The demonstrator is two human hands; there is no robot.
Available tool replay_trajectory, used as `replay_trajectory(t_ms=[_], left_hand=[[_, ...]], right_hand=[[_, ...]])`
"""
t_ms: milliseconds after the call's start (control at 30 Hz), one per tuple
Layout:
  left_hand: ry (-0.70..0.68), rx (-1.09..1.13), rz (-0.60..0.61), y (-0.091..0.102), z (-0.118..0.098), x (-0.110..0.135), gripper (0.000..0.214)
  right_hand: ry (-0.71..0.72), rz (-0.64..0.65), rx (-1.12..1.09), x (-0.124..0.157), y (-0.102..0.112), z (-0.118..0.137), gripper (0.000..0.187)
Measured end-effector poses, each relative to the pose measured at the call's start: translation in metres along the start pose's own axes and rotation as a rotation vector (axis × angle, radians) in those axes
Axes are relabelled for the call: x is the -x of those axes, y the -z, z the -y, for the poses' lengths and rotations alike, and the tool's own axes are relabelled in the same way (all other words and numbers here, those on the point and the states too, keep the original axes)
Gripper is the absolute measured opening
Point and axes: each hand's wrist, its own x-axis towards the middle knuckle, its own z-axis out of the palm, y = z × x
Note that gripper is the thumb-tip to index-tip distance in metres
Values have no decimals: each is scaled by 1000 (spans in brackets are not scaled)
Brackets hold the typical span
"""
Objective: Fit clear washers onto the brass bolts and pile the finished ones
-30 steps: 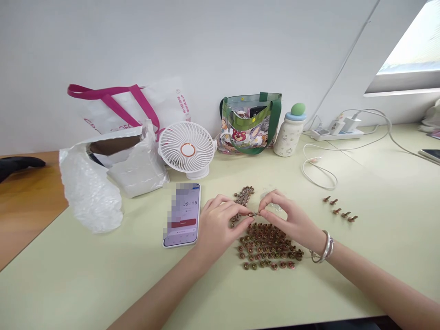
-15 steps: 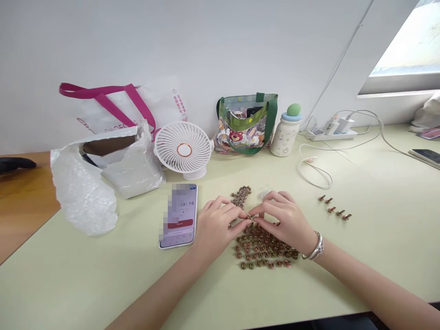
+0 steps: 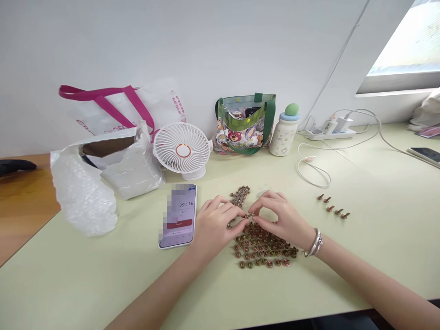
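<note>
Your left hand and right hand fingertip-pinch one small screw by the far edge of the screw rows, worktop. Likely light, stiff, slick; hold its ends.

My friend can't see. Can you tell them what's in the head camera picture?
A person's left hand and right hand pinch a small metal piece between them, beside rows of brass-coloured screws on a pale green table. A phone lies left of the hands, and a white fan, a patterned bag and a bottle stand behind.
</note>
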Motion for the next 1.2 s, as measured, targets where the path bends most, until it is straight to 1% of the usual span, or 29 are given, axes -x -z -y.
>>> replay_trajectory(t_ms=[100,167,267,333,433,500,633,700,767,933,1033,1133,1200], left_hand=[[32,14,16,1,0,-1,9],[52,21,25,1,-1,-1,8],[75,28,41,2,0,-1,8],[85,30,51,2,0,-1,7],[96,34,58,2,0,-1,7],[103,41,61,2,0,-1,7],[122,71,80,2,-1,-1,8],[132,96,95,2,-1,-1,7],[136,122,109,2,-1,-1,7],[120,154,143,1,-1,-1,9],[114,131,155,3,0,-2,11],[118,101,146,4,0,-3,16],[120,88,139,5,1,-3,17]], right_hand=[[90,-49,129,-1,4,-2,8],[103,-67,215,-2,8,-9,7],[17,-51,334,-3,16,-28,11],[-39,-19,404,-3,19,-41,14],[-68,3,396,-3,20,-51,19],[-50,6,302,-2,18,-45,21],[20,27,2,-3,11,-18,16],[5,11,-84,-3,7,-6,12],[-21,-17,-111,-3,5,0,8],[-44,-19,-86,-3,6,-4,6],[-16,5,15,-3,12,-12,5],[17,80,162,-3,18,-20,5],[29,149,218,-3,22,-24,6]])
